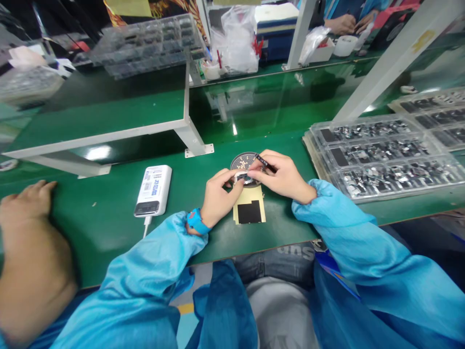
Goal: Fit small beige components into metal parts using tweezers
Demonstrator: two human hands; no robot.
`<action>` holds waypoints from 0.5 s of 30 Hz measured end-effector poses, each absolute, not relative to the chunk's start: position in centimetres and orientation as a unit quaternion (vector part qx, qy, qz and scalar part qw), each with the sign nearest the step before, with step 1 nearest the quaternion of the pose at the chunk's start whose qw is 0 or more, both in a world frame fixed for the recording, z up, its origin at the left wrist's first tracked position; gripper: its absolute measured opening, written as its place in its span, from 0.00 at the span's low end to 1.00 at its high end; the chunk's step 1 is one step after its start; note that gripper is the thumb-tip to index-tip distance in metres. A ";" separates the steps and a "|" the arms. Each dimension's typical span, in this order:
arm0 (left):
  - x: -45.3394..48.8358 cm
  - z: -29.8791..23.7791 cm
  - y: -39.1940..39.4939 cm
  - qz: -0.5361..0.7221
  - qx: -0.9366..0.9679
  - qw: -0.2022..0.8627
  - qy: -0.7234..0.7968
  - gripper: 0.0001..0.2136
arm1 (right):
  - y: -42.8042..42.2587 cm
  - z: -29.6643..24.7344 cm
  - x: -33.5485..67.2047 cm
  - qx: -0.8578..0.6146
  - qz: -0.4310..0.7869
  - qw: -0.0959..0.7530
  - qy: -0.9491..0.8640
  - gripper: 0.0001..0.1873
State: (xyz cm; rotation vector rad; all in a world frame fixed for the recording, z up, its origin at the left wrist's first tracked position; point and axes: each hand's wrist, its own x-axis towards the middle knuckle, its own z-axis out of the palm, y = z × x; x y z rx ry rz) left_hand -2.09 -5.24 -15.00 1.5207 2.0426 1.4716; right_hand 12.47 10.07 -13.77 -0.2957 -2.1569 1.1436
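My left hand [220,196] pinches a small white ring-shaped part [240,177] over the green table. My right hand [283,175] is closed round black tweezers [264,162], whose tip meets the same part. Just behind my fingers lies a round grey dish [242,161] with small pieces in it. Below my hands a yellow sheet with a black square [249,212] lies flat on the table.
A white power bank [153,189] with a cable lies to the left. Clear trays of small metal parts [381,155] are stacked at the right. A raised white-framed shelf [109,121] crosses the back left. Another person's bare arm [29,261] rests at the far left.
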 end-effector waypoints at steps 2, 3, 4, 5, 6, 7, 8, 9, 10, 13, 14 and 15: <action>-2.3 -15.1 -5.3 0.493 0.521 0.099 0.689 0.11 | 10.1 -14.2 12.4 -0.076 0.425 0.324 -0.842 0.10; -2.3 -15.1 -5.3 0.490 0.525 0.099 0.689 0.11 | 10.1 -14.5 12.4 -0.064 0.419 0.322 -0.846 0.09; -2.4 -15.2 -5.4 0.487 0.528 0.099 0.689 0.11 | 10.0 -14.8 12.3 -0.058 0.415 0.321 -0.849 0.09; -2.5 -15.3 -5.4 0.483 0.530 0.100 0.689 0.12 | 10.0 -15.0 12.3 -0.058 0.410 0.320 -0.852 0.09; -2.5 -15.4 -5.4 0.480 0.533 0.101 0.689 0.12 | 10.0 -15.2 12.3 -0.061 0.405 0.320 -0.854 0.09; -2.5 -15.5 -5.5 0.478 0.535 0.102 0.689 0.12 | 9.9 -15.4 12.3 -0.064 0.399 0.322 -0.856 0.09; -2.6 -15.6 -5.5 0.477 0.536 0.101 0.689 0.12 | 9.9 -15.6 12.3 -0.067 0.393 0.324 -0.858 0.09; -2.6 -15.7 -5.5 0.476 0.538 0.099 0.689 0.12 | 9.8 -15.7 12.3 -0.066 0.389 0.326 -0.859 0.09; -2.5 -15.7 -5.5 0.475 0.539 0.098 0.689 0.12 | 9.7 -15.8 12.3 -0.063 0.386 0.324 -0.861 0.09; -2.5 -15.7 -5.5 0.473 0.540 0.093 0.690 0.12 | 9.6 -15.8 12.3 -0.044 0.390 0.306 -0.867 0.08; -2.5 -15.6 -5.5 0.472 0.540 0.095 0.691 0.11 | 9.7 -15.7 12.2 -0.038 0.395 0.301 -0.867 0.08; -2.6 -15.6 -5.4 0.470 0.537 0.097 0.693 0.11 | 9.8 -15.6 12.2 -0.039 0.401 0.297 -0.866 0.08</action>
